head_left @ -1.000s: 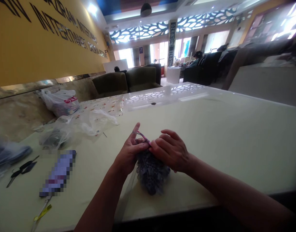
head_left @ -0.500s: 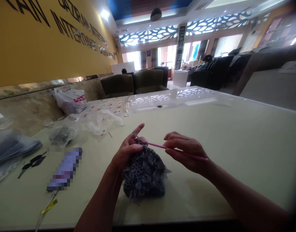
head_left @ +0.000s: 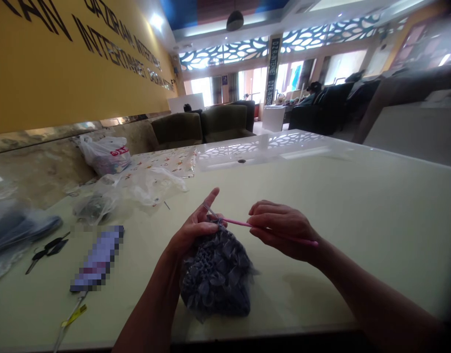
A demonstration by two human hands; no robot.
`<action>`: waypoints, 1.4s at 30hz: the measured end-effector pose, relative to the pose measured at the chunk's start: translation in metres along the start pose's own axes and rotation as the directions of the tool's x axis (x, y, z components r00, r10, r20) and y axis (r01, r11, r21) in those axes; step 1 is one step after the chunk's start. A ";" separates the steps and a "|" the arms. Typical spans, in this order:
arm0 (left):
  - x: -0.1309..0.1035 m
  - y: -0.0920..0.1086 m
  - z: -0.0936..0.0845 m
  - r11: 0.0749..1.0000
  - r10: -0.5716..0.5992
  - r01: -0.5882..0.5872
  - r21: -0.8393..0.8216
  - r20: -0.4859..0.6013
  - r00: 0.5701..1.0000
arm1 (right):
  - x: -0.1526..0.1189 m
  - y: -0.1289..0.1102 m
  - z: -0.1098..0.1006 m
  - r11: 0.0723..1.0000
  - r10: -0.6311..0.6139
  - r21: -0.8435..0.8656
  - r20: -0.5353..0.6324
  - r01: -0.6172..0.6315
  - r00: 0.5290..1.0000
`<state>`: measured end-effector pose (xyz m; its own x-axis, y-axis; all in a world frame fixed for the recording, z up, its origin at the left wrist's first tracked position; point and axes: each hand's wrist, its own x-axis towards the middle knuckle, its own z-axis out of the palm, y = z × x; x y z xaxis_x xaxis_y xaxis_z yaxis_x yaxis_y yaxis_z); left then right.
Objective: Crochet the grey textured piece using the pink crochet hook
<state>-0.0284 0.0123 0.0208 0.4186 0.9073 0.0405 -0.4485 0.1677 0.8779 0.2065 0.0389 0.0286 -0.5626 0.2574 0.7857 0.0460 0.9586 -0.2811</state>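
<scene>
A dark grey-blue crochet piece [head_left: 220, 274] with petal-like ruffles hangs from my left hand [head_left: 196, 228], low over the table. The thumb and fingers pinch its top edge, while the index finger points up with a strand of grey yarn [head_left: 209, 210] looped over it. My right hand [head_left: 282, 228] is closed round a pink crochet hook [head_left: 237, 222]. The hook's tip meets the top of the piece beside my left fingertips; its back end lies along the right wrist. The exact stitch at the tip is too small to make out.
On the pale table [head_left: 339, 211] at left lie a pixelated purple object [head_left: 98, 260] with a white cable, keys [head_left: 44, 252] and clear plastic bags [head_left: 151, 186]. A filled white bag [head_left: 105, 154] stands farther back by a patterned sheet [head_left: 166, 162]. Armchairs [head_left: 225, 120] stand beyond.
The crochet piece has swung slightly down and to the left. Both hands keep nearly the same pose, with the hook still at the top edge. The view has shifted a little.
</scene>
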 end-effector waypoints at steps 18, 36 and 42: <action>0.001 -0.003 0.002 0.999 0.006 -0.008 0.039 0.036 0.999 | 0.000 0.002 -0.013 0.882 0.354 0.291 0.106 -0.370 0.929; 0.002 -0.004 0.000 0.999 0.004 -0.006 0.051 0.040 0.999 | 0.001 -0.002 -0.021 0.906 0.300 0.267 0.141 -0.328 0.944; 0.000 -0.002 0.007 0.995 -0.022 0.020 0.097 0.011 1.000 | 0.002 -0.002 -0.014 0.954 0.228 0.171 0.125 -0.247 0.966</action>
<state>-0.0216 0.0093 0.0224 0.4365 0.8993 0.0266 -0.3610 0.1480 0.9208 0.2163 0.0390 0.0385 -0.6358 0.4519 0.6257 0.0415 0.8295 -0.5570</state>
